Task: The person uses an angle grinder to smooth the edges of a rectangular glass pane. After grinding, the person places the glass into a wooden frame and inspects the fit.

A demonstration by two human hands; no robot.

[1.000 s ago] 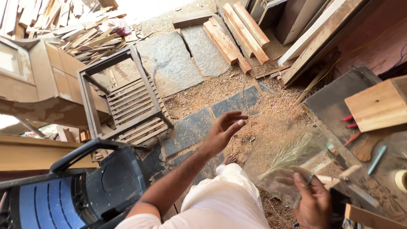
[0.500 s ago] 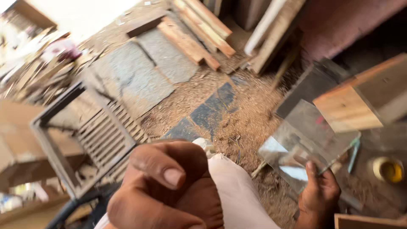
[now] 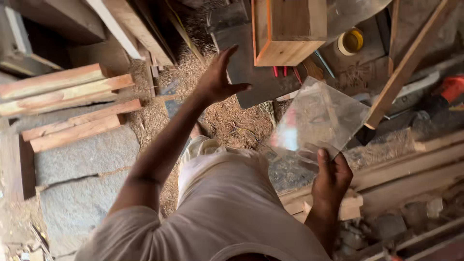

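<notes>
Glass was what we judged the clear sheet (image 3: 321,118) to be: a thin square pane, see-through, with pale reflections across its face. Our right hand (image 3: 331,176) gripped it at its lowest corner, thumb pressed on the near face and fingers closed behind, so the whole sheet stood up and away from the grip, tilted like a diamond. Our left hand (image 3: 217,79) held nothing; it was spread open, fingers splayed, well apart from the pane and off to the left of the grip. Beyond the sheet's far corner sat a wooden block (image 3: 290,29), with a yellow roll of tape (image 3: 352,41) to its right and red-handled tools (image 3: 280,71) just beneath it. A slanted wooden batten (image 3: 403,67) ran close by the pane's right corner; whether they touched we could not tell. Sawdust (image 3: 227,116) covered the ground under the left hand, and stacked planks (image 3: 67,104) lay far to the left. We reckoned the pane stiff, smooth and slippery, light enough for one hand yet brittle, its edges likely sharp. Held by a single corner it would lever hard against the thumb; we judged that a second hand on the opposite edge, palms on the flat faces and clear of the rim, would steady it better.
</notes>
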